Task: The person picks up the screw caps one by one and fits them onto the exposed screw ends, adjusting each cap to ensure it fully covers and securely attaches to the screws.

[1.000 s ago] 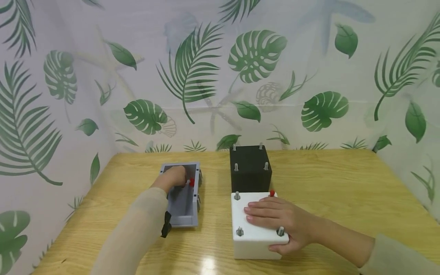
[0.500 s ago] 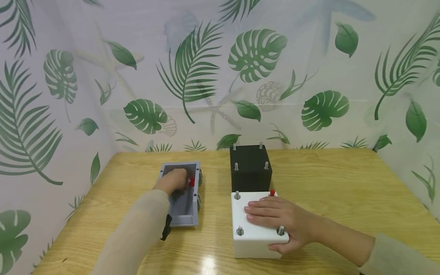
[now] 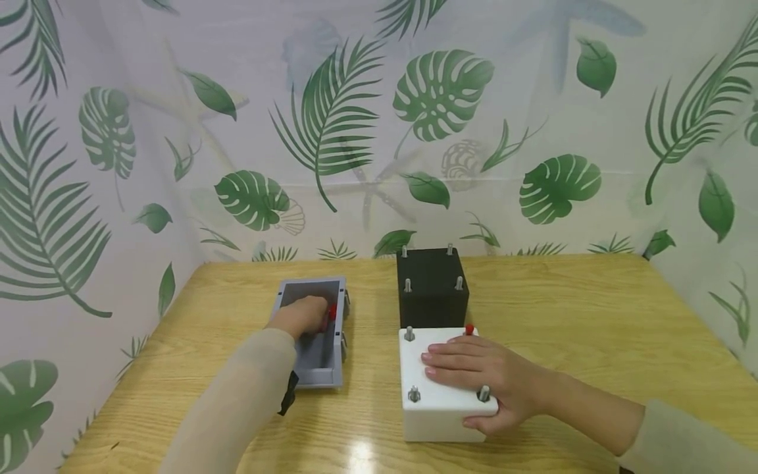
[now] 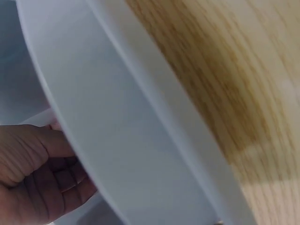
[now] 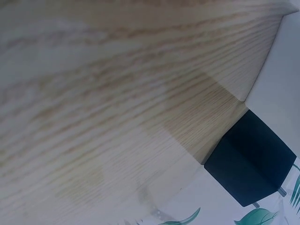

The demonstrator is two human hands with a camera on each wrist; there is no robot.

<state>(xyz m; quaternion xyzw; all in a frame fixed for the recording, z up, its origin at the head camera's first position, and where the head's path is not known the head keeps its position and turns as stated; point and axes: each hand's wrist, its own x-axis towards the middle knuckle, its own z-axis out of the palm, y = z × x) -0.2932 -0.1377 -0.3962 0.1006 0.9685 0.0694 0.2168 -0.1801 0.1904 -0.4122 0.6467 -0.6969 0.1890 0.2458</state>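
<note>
My left hand (image 3: 303, 315) reaches down into a grey plastic bin (image 3: 320, 377) on the left. Its fingers are bent in the left wrist view, and the bin's wall hides the fingertips. Small red pieces (image 3: 333, 311) lie beside those fingers; whether one is pinched is unclear. On top of a white block (image 3: 441, 424), my right hand (image 3: 482, 375) rests with straight fingers, its thumb against the side. Metal bolts (image 3: 414, 394) stick up at three corners of the block. A red cap (image 3: 470, 330) shows at the back right corner.
A black block (image 3: 432, 289) with upright bolts at its corners stands directly behind the white one. Both blocks and the bin are on a wooden table (image 3: 562, 309). Leaf-patterned cloth (image 3: 367, 131) hangs behind and along both sides.
My left hand has shifted slightly forward and right within the bin, towards its red pieces. My right hand stays in place on the white block.
</note>
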